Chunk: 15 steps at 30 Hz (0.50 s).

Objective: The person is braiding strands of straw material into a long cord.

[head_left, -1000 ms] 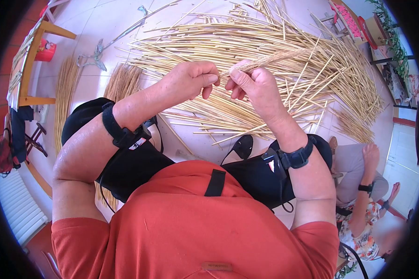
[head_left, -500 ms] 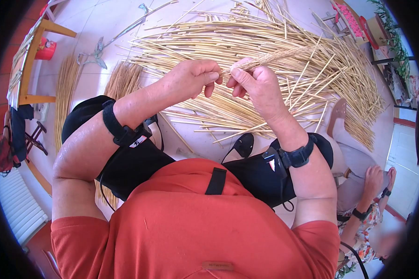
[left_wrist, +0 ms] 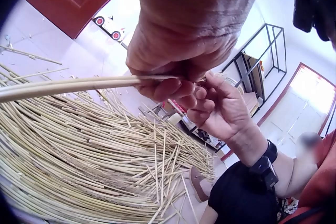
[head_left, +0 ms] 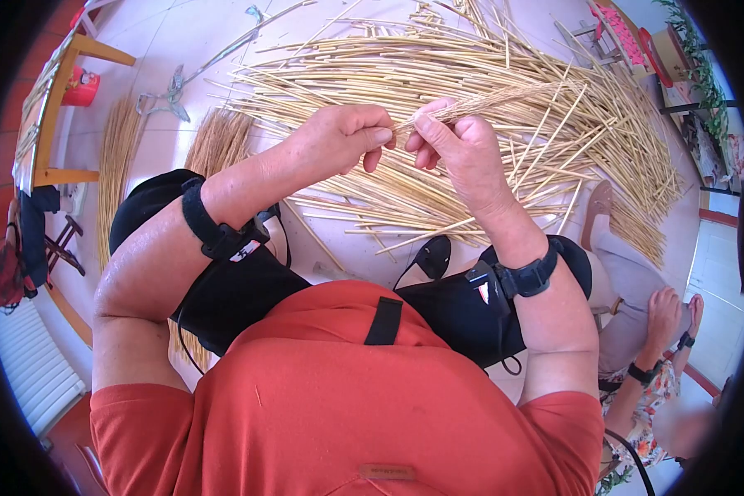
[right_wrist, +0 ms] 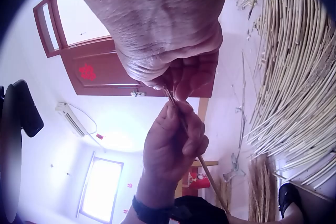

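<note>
My left hand pinches a couple of thin straw stalks between thumb and curled fingers. Their smooth pale ends run back beneath my forearm, hidden in the head view but plain in the left wrist view. Close beside it, my right hand holds the same stalks near their feathery seed heads, thumb pressed against the fingers. The tan plume points off to the right, over the heap. In the right wrist view the stalk slants down from the left hand; the spot between the hands is partly covered by fingers.
A wide heap of loose straw stalks covers the floor ahead. Two plumed bundles, one broad and one narrow, lie at the left, near a wooden table and red bucket. Another person's legs stretch in from the right.
Both hands have shifted slightly to the right with the stalks, their grips much the same. At the right, the other person has stretched a leg and shoe towards the heap.
</note>
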Motion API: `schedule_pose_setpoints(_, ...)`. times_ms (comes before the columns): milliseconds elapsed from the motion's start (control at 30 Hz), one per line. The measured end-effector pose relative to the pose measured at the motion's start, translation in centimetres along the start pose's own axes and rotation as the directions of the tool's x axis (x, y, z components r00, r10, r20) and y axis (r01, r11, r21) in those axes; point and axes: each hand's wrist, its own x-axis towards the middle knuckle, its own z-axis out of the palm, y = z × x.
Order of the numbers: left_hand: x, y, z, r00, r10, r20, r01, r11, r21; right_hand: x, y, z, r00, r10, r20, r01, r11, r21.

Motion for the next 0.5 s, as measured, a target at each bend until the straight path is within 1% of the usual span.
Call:
schedule_pose_setpoints(67, 0.0, -0.04, 0.01, 1.0, 0.0, -0.007, 0.0, 1.0, -0.013, 0.0, -0.11, 0.08, 1.0, -0.012, 0.008, 0.012, 1.0, -0.004)
schedule_pose_setpoints(167, -0.01, -0.08, 0.09, 1.0, 0.006, -0.014, -0.006, 1.0, 0.014, 0.08, 0.0, 0.03, 1.0, -0.027, 0.014, 0.027, 0.999, -0.031)
schedule_pose_setpoints(333, -0.01, -0.25, 0.06, 0.999, 0.003, -0.036, -0.004, 0.999, -0.037, 0.18, -0.28, -0.09, 0.999, -0.018, 0.036, 0.019, 0.999, -0.032)
schedule_pose_setpoints(500, 0.02, -0.41, 0.23, 0.999, 0.006, -0.032, -0.006, 1.0, -0.013, 0.02, -0.22, -0.02, 0.998, -0.02, 0.061, 0.022, 0.999, -0.035)
